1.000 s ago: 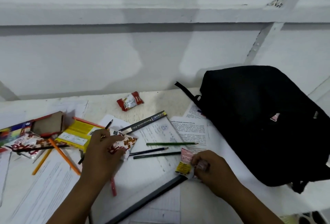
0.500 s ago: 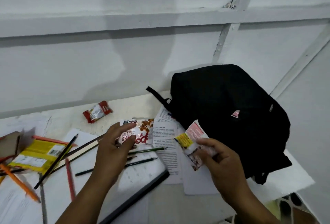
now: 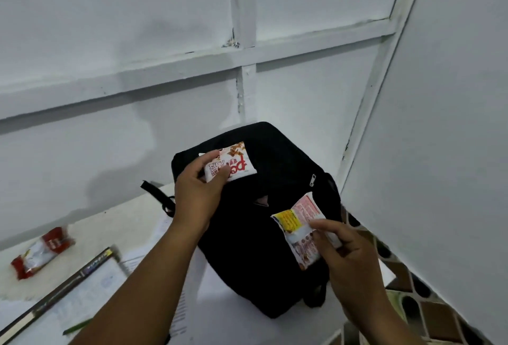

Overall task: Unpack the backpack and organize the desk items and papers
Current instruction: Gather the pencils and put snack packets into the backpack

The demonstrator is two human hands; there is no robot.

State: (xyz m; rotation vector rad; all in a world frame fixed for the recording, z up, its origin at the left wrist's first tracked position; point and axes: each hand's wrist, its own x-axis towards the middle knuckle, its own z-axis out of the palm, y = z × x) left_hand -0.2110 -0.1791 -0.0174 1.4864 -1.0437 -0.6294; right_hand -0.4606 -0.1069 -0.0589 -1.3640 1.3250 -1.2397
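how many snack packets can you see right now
3: a white packet held in the left hand, a pink-and-yellow packet in the right hand, and a red packet on the desk. Others may be out of frame.

The red packet (image 3: 41, 252), left of the backpack (image 3: 247, 234), is motion-blurred, its print unreadable. Nearer the bottom edge, the folder (image 3: 68, 281) and a green pencil (image 3: 77, 326) are smeared and cut off, and the left forearm hides part of the papers (image 3: 181, 314) beside the backpack.

Dim, even indoor light, softly diffused.
Motion blur is seen at the left edge; wall lines are bent by wide-angle distortion.
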